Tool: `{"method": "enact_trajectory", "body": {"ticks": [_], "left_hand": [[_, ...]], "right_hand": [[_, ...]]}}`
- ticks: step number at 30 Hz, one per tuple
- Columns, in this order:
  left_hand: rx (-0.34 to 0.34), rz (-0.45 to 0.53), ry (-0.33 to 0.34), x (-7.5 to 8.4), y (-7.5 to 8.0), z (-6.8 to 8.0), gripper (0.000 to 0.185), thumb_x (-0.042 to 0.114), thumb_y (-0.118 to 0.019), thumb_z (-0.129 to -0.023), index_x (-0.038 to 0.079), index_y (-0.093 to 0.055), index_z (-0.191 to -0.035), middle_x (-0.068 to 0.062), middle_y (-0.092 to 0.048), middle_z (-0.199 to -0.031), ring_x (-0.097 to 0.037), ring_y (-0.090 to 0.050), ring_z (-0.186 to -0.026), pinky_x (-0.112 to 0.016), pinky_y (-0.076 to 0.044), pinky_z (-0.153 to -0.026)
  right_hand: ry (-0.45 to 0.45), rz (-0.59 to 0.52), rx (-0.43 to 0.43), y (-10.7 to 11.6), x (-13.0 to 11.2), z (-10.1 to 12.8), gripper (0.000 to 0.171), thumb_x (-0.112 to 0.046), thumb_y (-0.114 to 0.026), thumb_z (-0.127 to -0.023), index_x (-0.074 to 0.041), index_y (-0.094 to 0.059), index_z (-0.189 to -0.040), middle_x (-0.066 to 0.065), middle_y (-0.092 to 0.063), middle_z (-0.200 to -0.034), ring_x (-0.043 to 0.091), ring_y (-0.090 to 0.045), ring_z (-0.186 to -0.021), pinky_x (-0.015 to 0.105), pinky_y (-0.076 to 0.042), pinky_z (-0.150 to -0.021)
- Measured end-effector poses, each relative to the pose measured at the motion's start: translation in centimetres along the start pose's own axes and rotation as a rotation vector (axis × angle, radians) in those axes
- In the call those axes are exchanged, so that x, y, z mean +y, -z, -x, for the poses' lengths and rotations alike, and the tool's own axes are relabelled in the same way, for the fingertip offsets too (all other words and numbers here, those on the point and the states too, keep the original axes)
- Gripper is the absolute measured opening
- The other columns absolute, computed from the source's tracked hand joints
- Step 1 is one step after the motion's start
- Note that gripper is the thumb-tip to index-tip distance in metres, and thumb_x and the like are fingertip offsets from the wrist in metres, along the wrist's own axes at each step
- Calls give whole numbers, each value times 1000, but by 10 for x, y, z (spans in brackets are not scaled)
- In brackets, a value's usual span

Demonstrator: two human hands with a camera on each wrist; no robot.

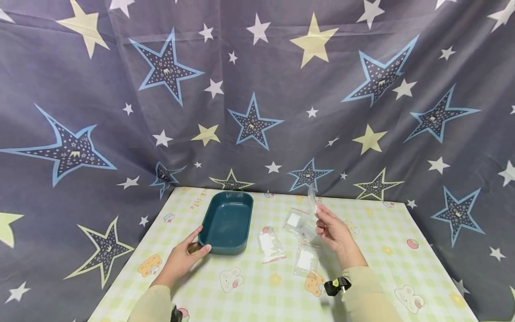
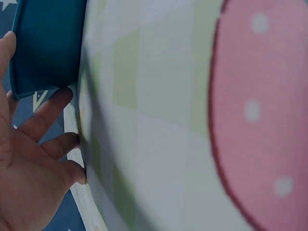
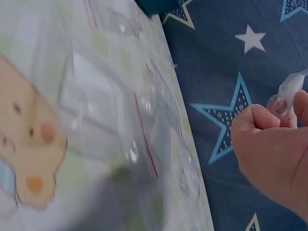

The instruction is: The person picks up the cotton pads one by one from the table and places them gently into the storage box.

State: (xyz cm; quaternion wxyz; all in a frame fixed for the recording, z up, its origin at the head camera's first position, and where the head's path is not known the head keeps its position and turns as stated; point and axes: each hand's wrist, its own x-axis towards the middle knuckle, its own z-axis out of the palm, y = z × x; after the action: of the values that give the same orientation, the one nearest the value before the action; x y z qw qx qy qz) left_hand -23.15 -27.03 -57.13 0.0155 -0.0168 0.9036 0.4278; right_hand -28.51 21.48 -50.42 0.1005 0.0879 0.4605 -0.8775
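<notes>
At the near left corner of the teal rectangular dish (image 1: 227, 223), the left hand (image 1: 181, 261) has its grip loosely spread, thumb and forefinger touching the outer walls. Well to the right of the dish, the right hand (image 1: 337, 232) has its grip closed in a pinch on a clear plastic bag (image 1: 312, 197), raised above the surface (image 1: 265, 304). Clear zip bags (image 1: 270, 246) (at least three show white patches) lie right of the dish; a star-print curtain (image 1: 277, 80) hangs behind it.
</notes>
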Motion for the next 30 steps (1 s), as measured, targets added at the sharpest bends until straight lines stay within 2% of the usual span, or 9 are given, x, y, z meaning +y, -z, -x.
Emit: {"method": "enact_trajectory", "body": {"ticks": [8,17,21,25,30], "left_hand": [[-6,11,13,1,1,2,91,71,-72,-92,41,-33,-168,-22,-63,-151,-38,-61,-143,-63,-44,-120],[-5,28,8,0,1,2,90,69,-73,-92,40,-34,-168,-21,-64,-150,-36,-62,-142,-62,-45,-120],[0,35,1,0,1,2,89,67,-74,-93,40,-35,-168,-21,-66,-149,-35,-63,-141,-62,-45,-120],[2,36,8,0,1,2,88,66,-74,-93,40,-35,-168,-21,-66,-148,-36,-63,-141,-62,-44,-121],[2,32,14,-1,0,1,89,68,-74,-93,40,-34,-168,-21,-65,-148,-36,-62,-141,-63,-43,-121]], "right_hand": [[-13,-10,-30,-25,14,-7,28,-10,-53,-113,-29,-74,-111,-11,-64,-80,2,-34,-65,16,-28,-58],[-5,77,-76,-48,24,-12,28,-11,-54,-112,-31,-74,-115,-12,-60,-85,1,-37,-65,15,-31,-58],[-6,97,-72,-57,28,-14,26,-10,-55,-112,-25,-67,-130,-13,-61,-86,1,-36,-66,15,-32,-59],[-24,100,-64,-65,33,-17,36,-11,-56,-111,-17,-57,-147,-12,-59,-85,2,-37,-65,15,-32,-59],[-28,126,-71,-76,39,-19,47,-12,-59,-110,-10,-50,-156,-10,-56,-86,2,-39,-67,16,-34,-60]]}}
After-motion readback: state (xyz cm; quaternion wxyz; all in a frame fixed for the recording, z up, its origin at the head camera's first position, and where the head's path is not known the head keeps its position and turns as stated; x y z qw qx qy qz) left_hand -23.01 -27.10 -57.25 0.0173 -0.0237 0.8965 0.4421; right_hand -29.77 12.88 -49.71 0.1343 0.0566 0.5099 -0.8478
